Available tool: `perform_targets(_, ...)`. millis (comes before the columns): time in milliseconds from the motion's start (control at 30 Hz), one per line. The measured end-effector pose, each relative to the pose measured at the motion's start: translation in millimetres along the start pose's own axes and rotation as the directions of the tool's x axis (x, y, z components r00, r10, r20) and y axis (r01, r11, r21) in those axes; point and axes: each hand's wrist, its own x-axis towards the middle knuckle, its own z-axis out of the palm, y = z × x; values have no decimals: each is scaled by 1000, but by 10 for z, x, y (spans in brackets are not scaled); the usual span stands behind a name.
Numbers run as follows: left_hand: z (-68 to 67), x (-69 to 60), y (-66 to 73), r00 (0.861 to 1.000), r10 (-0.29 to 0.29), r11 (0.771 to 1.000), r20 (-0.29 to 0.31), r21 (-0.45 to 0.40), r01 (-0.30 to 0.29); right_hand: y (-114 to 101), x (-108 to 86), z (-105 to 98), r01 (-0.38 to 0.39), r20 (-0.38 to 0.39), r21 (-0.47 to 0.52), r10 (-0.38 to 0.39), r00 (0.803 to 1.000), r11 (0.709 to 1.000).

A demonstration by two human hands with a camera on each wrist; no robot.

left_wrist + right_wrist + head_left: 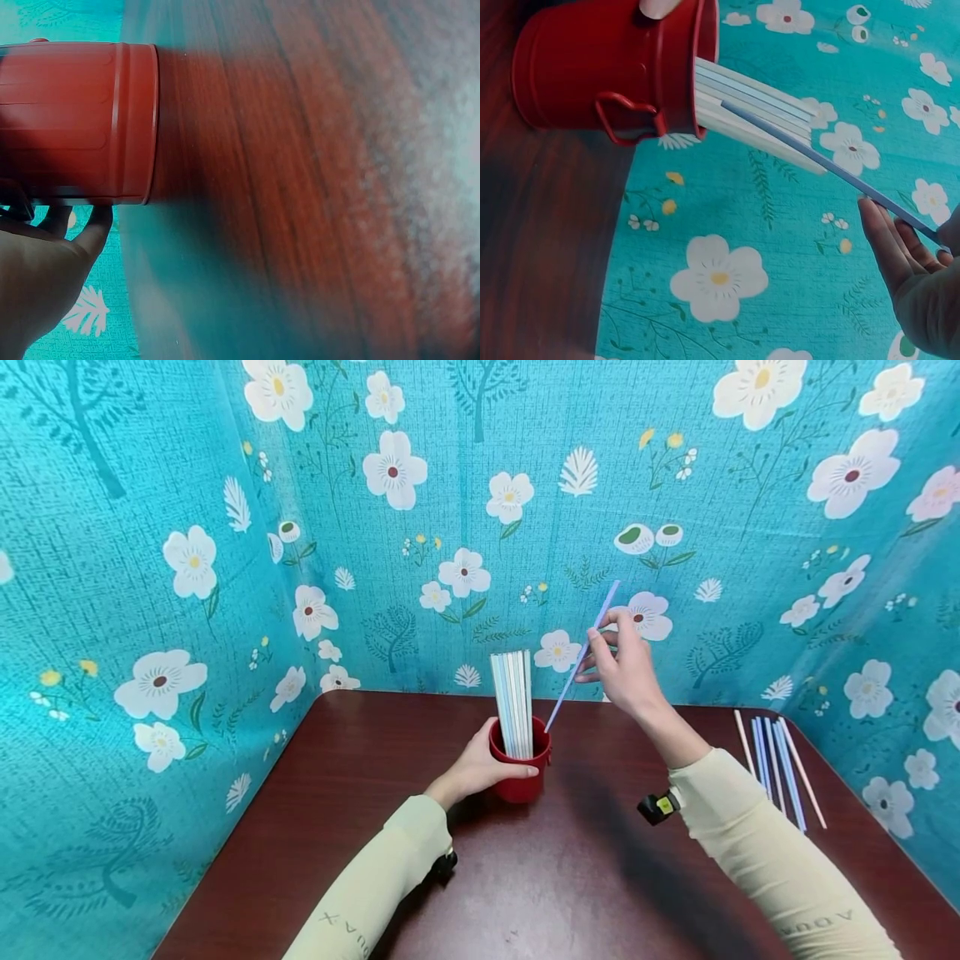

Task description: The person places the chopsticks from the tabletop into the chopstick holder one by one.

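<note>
A small red metal bucket (519, 789) stands on the table, holding an upright bundle of pale white and light-blue sticks (513, 702). My left hand (480, 764) grips the bucket from its left side, the thumb lying across the front just under the rim. Up to the right, my right hand (621, 660) pinches a thin blue-violet stick (567, 683) between thumb and fingers. That stick slants down to the left. In the right wrist view, the lower end of the held stick (802, 152) is just outside the bucket's mouth, in front of the bundle.
More loose sticks (776, 760), pinkish white and blue-violet, lie at the table's right side. The dark reddish-brown table (360, 777) is bordered at the back and sides by a turquoise flowered cloth (420, 568). A wire handle loop (622, 124) sticks out from the bucket's side.
</note>
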Motion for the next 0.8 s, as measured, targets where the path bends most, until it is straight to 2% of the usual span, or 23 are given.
perform_targets(467,-7,-2,-3,1000,-2,1000,-2,10,2,174,-54,198,12,46,-8,-12,999,1000)
perform_targets(700,0,8,-8,1000,-7,1000,-4,19,7,583,-7,292,51,62,-48,-48,997,998)
perform_targets(800,1,2,0,1000,-6,1000,-5,14,6,649,-13,317,52,76,-33,-50,996,998)
